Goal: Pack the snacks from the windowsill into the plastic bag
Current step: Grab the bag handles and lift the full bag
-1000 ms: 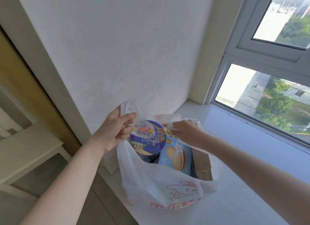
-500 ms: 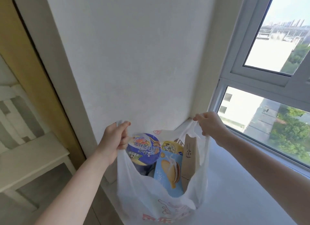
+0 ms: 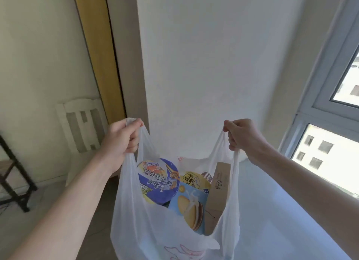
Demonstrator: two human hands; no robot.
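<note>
A white wall fills the middle of the view, with a grey-framed window to its right and a yellow strip to its left. The pale sill runs below the window, from the wall corner toward the near right.

The white plastic bag stands open at the sill's left end, by the wall. Its bottom runs out of view, so I cannot tell whether it rests on the sill or hangs free. Red print shows low on its front.

A white chair stands on the floor to the left, and a dark rack sits at the far left edge.

The left hand grips the bag's left handle, fingers curled tight around the bunched plastic. The right hand grips the right handle the same way, fingers closed on it. The two hands are well apart, and the handles are stretched up and the mouth is wide.

Inside the bag, a blue noodle bowl lies tilted on the left, lid facing up. A brown box stands upright on the right. Between them sits a blue biscuit box, and behind that a yellow packet.
</note>
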